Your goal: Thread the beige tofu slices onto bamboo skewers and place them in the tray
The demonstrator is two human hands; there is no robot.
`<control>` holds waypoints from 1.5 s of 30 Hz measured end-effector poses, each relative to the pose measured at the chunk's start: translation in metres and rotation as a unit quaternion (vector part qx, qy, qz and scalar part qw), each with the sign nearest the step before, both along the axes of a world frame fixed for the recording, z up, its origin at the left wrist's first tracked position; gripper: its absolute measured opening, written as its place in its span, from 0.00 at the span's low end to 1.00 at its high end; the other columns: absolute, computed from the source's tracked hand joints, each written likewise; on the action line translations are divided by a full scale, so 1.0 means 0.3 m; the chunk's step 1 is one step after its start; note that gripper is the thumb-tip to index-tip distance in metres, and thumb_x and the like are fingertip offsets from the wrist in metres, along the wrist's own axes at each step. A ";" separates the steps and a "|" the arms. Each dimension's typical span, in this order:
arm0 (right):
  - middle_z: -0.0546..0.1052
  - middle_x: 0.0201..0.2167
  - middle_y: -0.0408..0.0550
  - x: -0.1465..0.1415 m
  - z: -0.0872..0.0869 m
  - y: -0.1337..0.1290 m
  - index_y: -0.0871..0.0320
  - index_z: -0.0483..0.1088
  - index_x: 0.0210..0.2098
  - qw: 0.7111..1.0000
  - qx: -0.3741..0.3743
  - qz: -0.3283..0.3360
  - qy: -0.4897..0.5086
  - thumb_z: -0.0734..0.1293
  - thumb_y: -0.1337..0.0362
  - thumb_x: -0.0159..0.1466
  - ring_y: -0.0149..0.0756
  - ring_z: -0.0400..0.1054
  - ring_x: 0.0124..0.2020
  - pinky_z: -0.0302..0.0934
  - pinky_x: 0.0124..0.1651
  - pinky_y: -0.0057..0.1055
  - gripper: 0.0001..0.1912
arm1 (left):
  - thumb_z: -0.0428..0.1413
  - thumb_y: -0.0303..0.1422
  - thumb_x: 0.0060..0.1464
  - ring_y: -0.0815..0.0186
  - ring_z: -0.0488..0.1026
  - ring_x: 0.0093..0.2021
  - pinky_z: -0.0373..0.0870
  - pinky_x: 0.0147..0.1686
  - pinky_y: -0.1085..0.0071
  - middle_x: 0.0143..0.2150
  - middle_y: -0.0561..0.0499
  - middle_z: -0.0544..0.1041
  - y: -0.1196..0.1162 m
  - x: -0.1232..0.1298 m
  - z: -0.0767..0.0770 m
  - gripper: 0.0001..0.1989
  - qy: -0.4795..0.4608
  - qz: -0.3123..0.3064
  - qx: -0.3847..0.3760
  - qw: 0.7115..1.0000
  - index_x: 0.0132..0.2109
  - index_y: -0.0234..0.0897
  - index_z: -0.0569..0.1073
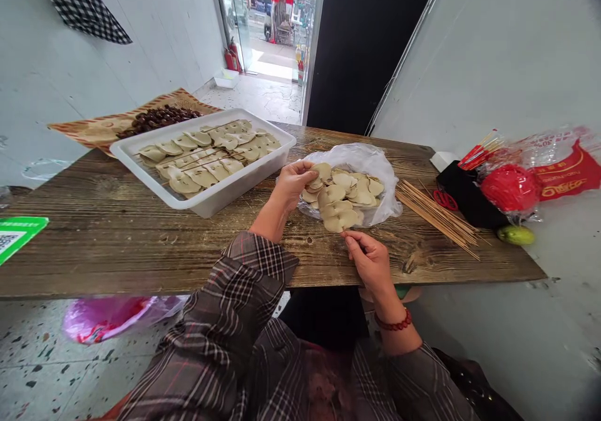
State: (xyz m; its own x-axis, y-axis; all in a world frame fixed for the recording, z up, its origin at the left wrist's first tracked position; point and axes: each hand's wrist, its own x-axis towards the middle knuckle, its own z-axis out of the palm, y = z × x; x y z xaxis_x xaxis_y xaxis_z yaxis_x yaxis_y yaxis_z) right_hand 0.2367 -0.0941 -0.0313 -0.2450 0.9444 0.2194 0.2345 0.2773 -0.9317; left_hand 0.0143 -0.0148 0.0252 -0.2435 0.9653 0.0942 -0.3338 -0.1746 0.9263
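Note:
My left hand [297,180] pinches a pale round slice [321,172] at the upper end of a row of slices. These overlapping slices [339,214] sit on a thin stick, and my right hand [369,255] holds its lower end between thumb and fingers. Beneath and behind them, more loose slices [369,189] lie in an open clear plastic bag [389,207]. Left of the bag, a white tray [235,194] holds several skewers of the same slices [206,158]. A bundle of bare wooden sticks [436,216] lies to the right of the bag.
Dark brown pieces [162,119] lie on patterned paper [96,130] behind the tray. At the right end of the wooden table [188,261] are a black holder [469,196], red-handled scissors [445,200], a red bundle [511,187] and a green fruit [516,234]. A pink bag [110,316] is below.

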 end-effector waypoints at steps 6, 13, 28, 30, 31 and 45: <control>0.74 0.22 0.42 0.001 0.002 -0.003 0.58 0.80 0.41 1.000 0.005 -0.006 -0.006 0.66 0.56 0.65 0.29 0.63 0.22 0.56 0.27 0.27 0.15 | 0.66 0.28 0.35 0.75 0.64 0.21 0.58 0.21 0.76 0.22 0.55 0.72 0.007 -0.006 -0.011 0.11 -0.072 -0.005 -0.029 0.997 0.29 0.33 0.74; 0.72 0.21 0.42 -0.001 0.006 -0.006 0.59 0.80 0.41 1.000 0.003 -0.010 -0.002 0.66 0.56 0.64 0.29 0.62 0.21 0.55 0.26 0.27 0.15 | 0.66 0.27 0.39 0.74 0.68 0.23 0.61 0.21 0.76 0.24 0.52 0.73 0.008 0.000 -0.012 0.10 -0.097 -0.033 -0.052 0.993 0.31 0.32 0.74; 0.72 0.20 0.41 -0.003 0.005 -0.004 0.59 0.79 0.41 1.000 -0.001 -0.016 -0.003 0.65 0.55 0.65 0.30 0.63 0.21 0.55 0.27 0.27 0.16 | 0.65 0.29 0.38 0.75 0.66 0.22 0.63 0.23 0.77 0.24 0.56 0.72 0.006 0.037 -0.024 0.10 -0.081 0.008 -0.017 0.997 0.30 0.33 0.73; 0.72 0.20 0.41 -0.003 0.004 -0.003 0.58 0.79 0.41 1.000 -0.003 -0.017 -0.002 0.65 0.55 0.65 0.30 0.62 0.21 0.55 0.26 0.27 0.16 | 0.64 0.29 0.38 0.75 0.66 0.23 0.62 0.24 0.77 0.24 0.56 0.72 0.004 0.041 -0.022 0.10 -0.080 0.016 -0.012 0.997 0.30 0.34 0.73; 0.72 0.20 0.41 -0.003 0.003 -0.003 0.58 0.79 0.41 1.000 -0.004 -0.018 -0.001 0.65 0.55 0.65 0.30 0.62 0.21 0.55 0.26 0.28 0.16 | 0.64 0.29 0.38 0.75 0.66 0.23 0.62 0.24 0.77 0.24 0.56 0.73 0.003 0.043 -0.021 0.10 -0.078 0.021 -0.011 0.997 0.30 0.34 0.73; 0.70 0.19 0.41 -0.003 -0.002 0.001 0.59 0.79 0.42 1.000 -0.012 -0.018 -0.004 0.65 0.55 0.65 0.29 0.61 0.21 0.54 0.26 0.27 0.16 | 0.62 0.29 0.40 0.75 0.64 0.23 0.58 0.25 0.77 0.23 0.56 0.72 0.015 0.055 -0.029 0.07 0.034 0.074 0.037 0.996 0.29 0.34 0.72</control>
